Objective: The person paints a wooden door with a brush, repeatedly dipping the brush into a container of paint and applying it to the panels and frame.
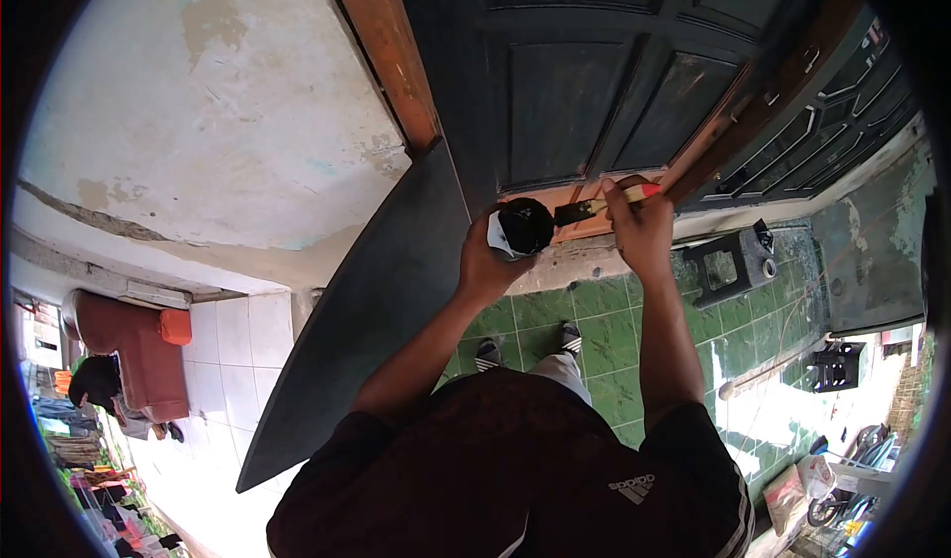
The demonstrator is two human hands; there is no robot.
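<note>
My left hand (485, 269) is wrapped round a small white cup (498, 233) whose inside is coated with black paint (528, 226). In my right hand (642, 229) is a paintbrush (592, 204) with a pale, red-tipped handle. Its dark bristles point left, close beside the cup's rim. Just beyond both hands stands a panelled door (565, 102), mostly dark, with orange-brown bare areas along its lower rail (584, 226) and right side.
A dark curved board (367, 310) stands left of my left arm. Green tiles (604, 345) cover the floor under my feet. To the right lie a black frame-like piece (721, 269) and a tape roll (769, 268). A black crate (835, 367) sits farther right, a red-brown sofa (129, 345) far left.
</note>
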